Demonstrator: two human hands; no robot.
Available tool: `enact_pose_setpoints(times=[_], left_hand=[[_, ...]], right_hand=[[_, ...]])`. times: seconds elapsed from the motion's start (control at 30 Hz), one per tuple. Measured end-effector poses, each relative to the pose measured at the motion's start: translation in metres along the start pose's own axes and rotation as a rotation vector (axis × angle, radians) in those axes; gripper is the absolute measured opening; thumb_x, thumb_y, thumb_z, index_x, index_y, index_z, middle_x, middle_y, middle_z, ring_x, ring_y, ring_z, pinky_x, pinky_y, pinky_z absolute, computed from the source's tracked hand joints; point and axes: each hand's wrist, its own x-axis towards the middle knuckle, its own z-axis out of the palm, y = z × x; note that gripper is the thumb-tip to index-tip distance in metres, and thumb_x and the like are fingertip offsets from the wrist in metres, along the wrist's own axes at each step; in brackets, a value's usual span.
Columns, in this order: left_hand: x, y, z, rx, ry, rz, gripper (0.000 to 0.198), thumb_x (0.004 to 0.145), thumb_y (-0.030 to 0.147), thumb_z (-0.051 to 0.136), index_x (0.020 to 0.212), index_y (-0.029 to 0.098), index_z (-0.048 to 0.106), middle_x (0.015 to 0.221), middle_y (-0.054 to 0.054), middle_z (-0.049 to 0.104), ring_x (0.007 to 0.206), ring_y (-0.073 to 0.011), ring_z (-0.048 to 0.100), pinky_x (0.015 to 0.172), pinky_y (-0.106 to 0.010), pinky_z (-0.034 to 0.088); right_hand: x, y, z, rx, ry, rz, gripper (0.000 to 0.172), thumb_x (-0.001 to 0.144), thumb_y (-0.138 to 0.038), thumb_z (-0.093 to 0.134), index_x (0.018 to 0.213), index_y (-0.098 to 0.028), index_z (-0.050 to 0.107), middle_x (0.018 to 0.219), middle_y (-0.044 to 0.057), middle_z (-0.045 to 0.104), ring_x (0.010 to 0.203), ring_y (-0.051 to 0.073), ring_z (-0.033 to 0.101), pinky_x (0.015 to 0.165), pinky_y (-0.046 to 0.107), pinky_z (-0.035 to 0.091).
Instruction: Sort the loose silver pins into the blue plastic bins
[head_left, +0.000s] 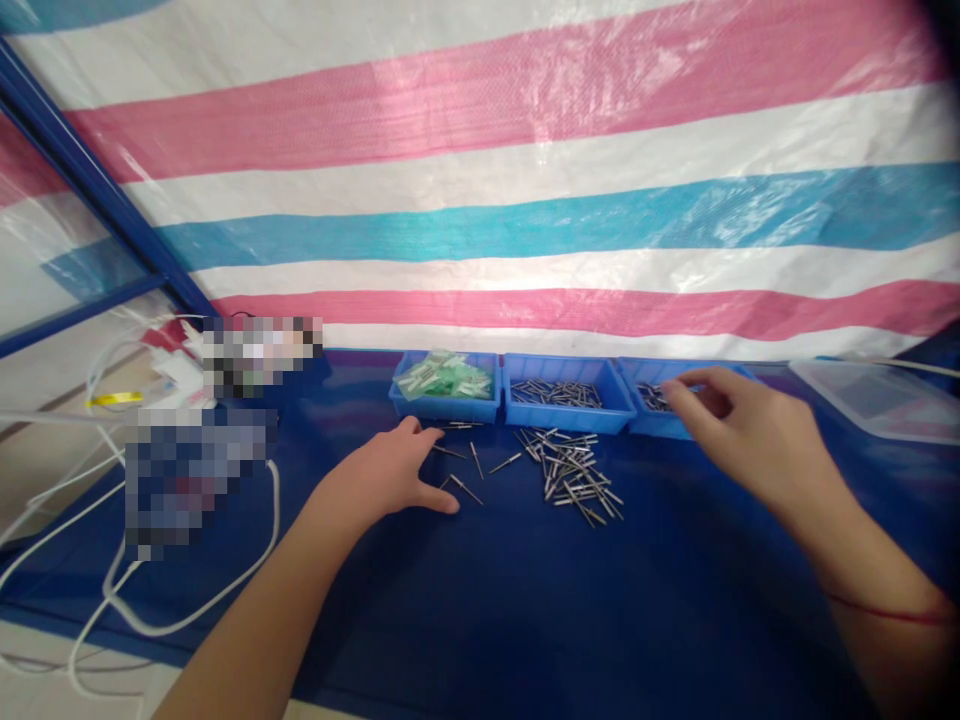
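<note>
Three blue bins stand in a row at the back of the blue table. The left bin (448, 406) holds green-and-clear packets (446, 377); the middle bin (568, 413) holds metal rivets. My right hand (739, 425) is over the right bin (660, 424), fingertips pinched above its rivets; what they hold, if anything, is too small to make out. My left hand (397, 470) rests by several loose rivets (466, 488), fingers apart and nothing in them. A pile of rivets (574, 475) lies between my hands, before the middle bin.
A clear plastic lid or tray (877, 400) lies at the back right. White cables (276, 520) and blurred items are on the left side, beside a blue metal frame (82, 150). A striped plastic sheet (487, 230) hangs behind the bins.
</note>
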Motion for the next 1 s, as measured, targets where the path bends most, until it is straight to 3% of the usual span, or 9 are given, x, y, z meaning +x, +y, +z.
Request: enact_pose_setpoints(times=[0.13,0.23,0.33,0.6,0.77,1.0], left_hand=[[0.006,0.001,0.007,-0.009,0.013,0.029,0.067,0.069,0.038,0.072,0.13,0.02,0.052,0.118,-0.014,0.056,0.095,-0.0304,0.063,0.077,-0.034,0.048],[0.016,0.003,0.015,-0.069,0.061,0.163,0.046,0.075,0.029,0.069,0.12,0.02,0.06,0.104,-0.009,0.063,0.093,-0.0263,0.063,0.078,-0.031,0.047],[0.026,0.009,0.024,-0.097,0.136,0.229,0.029,0.081,0.022,0.063,0.109,0.019,0.065,0.1,-0.008,0.064,0.09,-0.0241,0.063,0.078,-0.031,0.048],[0.033,0.042,0.042,-0.138,0.286,0.366,0.021,0.092,0.022,0.048,0.106,0.017,0.062,0.101,-0.007,0.063,0.093,-0.0204,0.062,0.085,-0.031,0.048],[0.034,0.048,0.051,-0.215,0.377,0.41,0.023,0.095,0.022,0.042,0.105,0.018,0.062,0.102,-0.005,0.063,0.089,-0.0165,0.062,0.082,-0.027,0.048],[0.028,0.053,0.054,-0.277,0.395,0.451,0.026,0.091,0.029,0.049,0.11,0.017,0.062,0.106,-0.008,0.06,0.094,-0.0193,0.06,0.085,-0.03,0.049]], right_hand=[[-0.022,-0.004,0.009,0.187,-0.404,-0.175,0.037,0.074,-0.052,0.06,0.098,-0.023,0.066,0.066,0.002,0.061,0.05,0.016,0.055,0.048,0.03,0.041],[-0.035,-0.004,0.019,0.234,-0.489,-0.203,0.049,0.067,-0.046,0.069,0.108,-0.022,0.064,0.074,0.003,0.062,0.047,0.013,0.054,0.043,0.026,0.04],[-0.037,-0.011,0.028,0.187,-0.551,-0.265,0.047,0.063,-0.035,0.073,0.108,-0.021,0.065,0.08,0.004,0.063,0.052,0.012,0.056,0.045,0.024,0.041],[-0.037,-0.051,0.04,0.061,-0.462,-0.365,0.022,0.081,-0.025,0.058,0.1,-0.02,0.068,0.086,0.005,0.064,0.064,0.015,0.059,0.06,0.027,0.043],[-0.04,-0.055,0.044,0.059,-0.376,-0.394,0.018,0.085,-0.024,0.052,0.093,-0.021,0.069,0.086,0.005,0.066,0.07,0.017,0.061,0.065,0.029,0.044],[-0.04,-0.057,0.045,0.159,-0.349,-0.376,0.016,0.085,-0.026,0.053,0.084,-0.022,0.069,0.082,0.004,0.067,0.065,0.016,0.06,0.063,0.03,0.045]])
